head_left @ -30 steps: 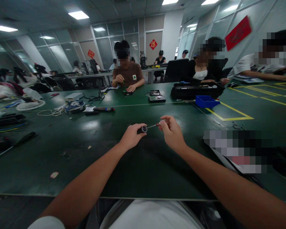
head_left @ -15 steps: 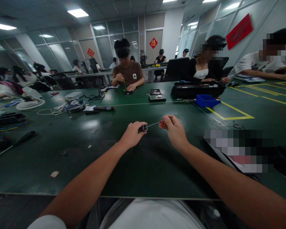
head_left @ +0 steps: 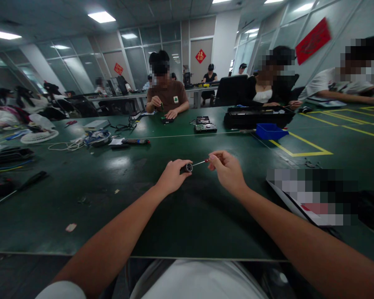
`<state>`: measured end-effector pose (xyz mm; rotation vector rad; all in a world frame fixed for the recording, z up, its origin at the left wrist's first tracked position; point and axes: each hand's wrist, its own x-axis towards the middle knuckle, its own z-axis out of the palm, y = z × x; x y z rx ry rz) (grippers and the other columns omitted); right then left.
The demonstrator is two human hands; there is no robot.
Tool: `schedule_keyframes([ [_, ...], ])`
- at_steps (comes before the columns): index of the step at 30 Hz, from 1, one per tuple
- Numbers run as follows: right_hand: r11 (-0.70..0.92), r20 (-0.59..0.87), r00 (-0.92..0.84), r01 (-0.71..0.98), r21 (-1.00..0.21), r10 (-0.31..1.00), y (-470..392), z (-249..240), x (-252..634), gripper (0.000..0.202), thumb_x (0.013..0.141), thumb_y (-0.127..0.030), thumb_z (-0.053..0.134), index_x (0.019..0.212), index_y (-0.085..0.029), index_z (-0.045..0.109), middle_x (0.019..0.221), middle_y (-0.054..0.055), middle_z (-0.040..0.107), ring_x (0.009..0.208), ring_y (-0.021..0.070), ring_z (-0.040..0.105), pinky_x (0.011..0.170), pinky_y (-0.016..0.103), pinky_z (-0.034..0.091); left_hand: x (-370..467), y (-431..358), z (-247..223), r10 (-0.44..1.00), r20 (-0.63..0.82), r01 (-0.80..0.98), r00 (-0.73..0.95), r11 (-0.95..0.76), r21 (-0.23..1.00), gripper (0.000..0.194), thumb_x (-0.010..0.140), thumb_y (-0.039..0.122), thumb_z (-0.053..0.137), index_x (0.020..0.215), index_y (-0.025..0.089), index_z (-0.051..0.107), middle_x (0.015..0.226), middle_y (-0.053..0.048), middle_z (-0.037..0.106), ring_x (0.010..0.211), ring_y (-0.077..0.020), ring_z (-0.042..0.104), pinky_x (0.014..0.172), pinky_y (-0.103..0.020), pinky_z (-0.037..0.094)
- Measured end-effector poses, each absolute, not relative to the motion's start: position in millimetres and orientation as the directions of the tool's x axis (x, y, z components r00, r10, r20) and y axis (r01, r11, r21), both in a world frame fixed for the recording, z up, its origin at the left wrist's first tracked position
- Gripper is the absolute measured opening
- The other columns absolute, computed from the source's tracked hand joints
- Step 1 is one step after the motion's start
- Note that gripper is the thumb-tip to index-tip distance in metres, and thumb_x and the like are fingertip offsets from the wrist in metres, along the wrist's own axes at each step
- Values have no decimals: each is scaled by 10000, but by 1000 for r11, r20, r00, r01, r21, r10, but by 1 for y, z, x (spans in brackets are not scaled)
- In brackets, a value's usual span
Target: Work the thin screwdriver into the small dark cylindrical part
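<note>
My left hand is closed round a small dark cylindrical part, its round, light-rimmed end facing right. Between the fingertips of my right hand is the red handle of a thin screwdriver. The screwdriver's metal shaft slants down to the left and meets the round end of the part; I cannot tell how far its tip goes in. Both hands are held over the middle of the green table.
Ahead lie an opened hard drive, a long black housing and a blue tray. A dark pen-like tool lies left of centre, a long screwdriver at far left. A co-worker sits opposite.
The screwdriver's red handle shows more plainly between my right fingertips, which have shifted slightly. My left hand and the dark part have barely moved.
</note>
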<state>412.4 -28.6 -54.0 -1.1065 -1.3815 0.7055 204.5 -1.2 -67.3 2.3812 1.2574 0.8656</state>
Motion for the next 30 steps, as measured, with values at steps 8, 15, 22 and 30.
schedule_keyframes([
  [8,298,360,97,390,-871,928,-28,-55,414,365,950,-514,478,824,-206,628,560,-9,580,524,159,546,547,315,407,205,-2,-69,819,346,624,458,-573,532,380,851,176,714,1227,208,668,1184,-79,691,1097,-248,623,1003,-444,446],
  [15,330,379,103,318,-889,920,-26,-57,415,314,940,-420,468,1027,-192,667,608,-18,566,573,168,555,550,305,421,205,-2,-68,824,341,627,452,-565,536,389,854,180,711,1239,206,663,1192,-83,686,1096,-245,622,999,-436,452],
  [22,337,375,138,237,-911,917,-23,-63,412,266,912,-403,542,1085,-225,640,724,-7,633,614,163,573,584,314,463,205,-2,-69,841,333,633,427,-541,554,412,849,185,718,1256,204,661,1150,-76,693,1068,-239,635,999,-428,466],
  [30,72,19,143,-374,-925,989,-10,-65,416,205,870,-395,652,790,-207,633,688,15,626,616,149,577,683,342,564,207,-1,-66,771,479,544,419,-636,547,419,861,156,703,1272,210,642,1220,-71,677,1154,-213,618,1051,-389,457],
])
